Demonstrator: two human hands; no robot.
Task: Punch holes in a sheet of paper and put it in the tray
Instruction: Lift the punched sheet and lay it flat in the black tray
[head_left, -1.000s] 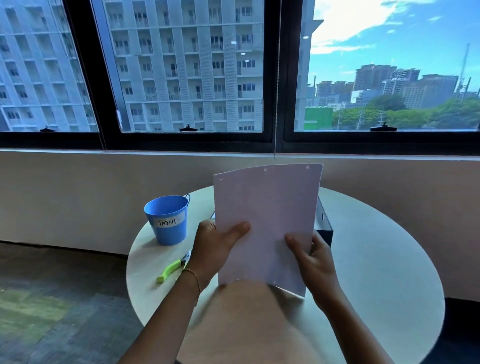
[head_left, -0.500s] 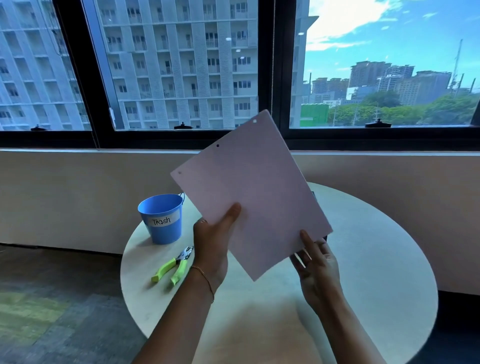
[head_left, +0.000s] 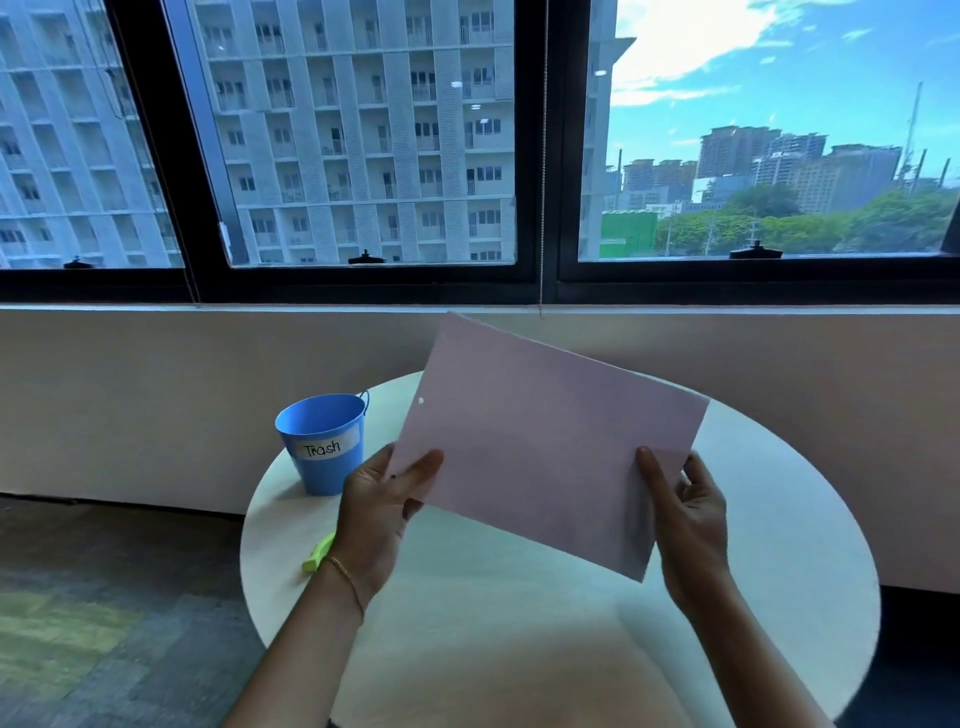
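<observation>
A pale pink sheet of paper (head_left: 540, 441) hangs in the air above the round table, turned landscape and tilted down to the right. One punched hole shows near its left edge. My left hand (head_left: 382, 512) pinches the sheet's lower left corner, thumb on top. My right hand (head_left: 685, 512) holds the right edge, thumb on the front and fingers behind. The green-handled hole punch (head_left: 318, 555) lies on the table, mostly hidden behind my left wrist. The tray is hidden behind the sheet.
A blue bucket (head_left: 324, 441) labelled "Trash" stands at the table's back left. The round white table (head_left: 519, 623) sits against a low wall under wide windows. Dark carpet floor lies to the left.
The sheet has turned from upright to landscape and come down lower. My right hand took hold of its right edge, and my left hand shifted to the lower left corner.
</observation>
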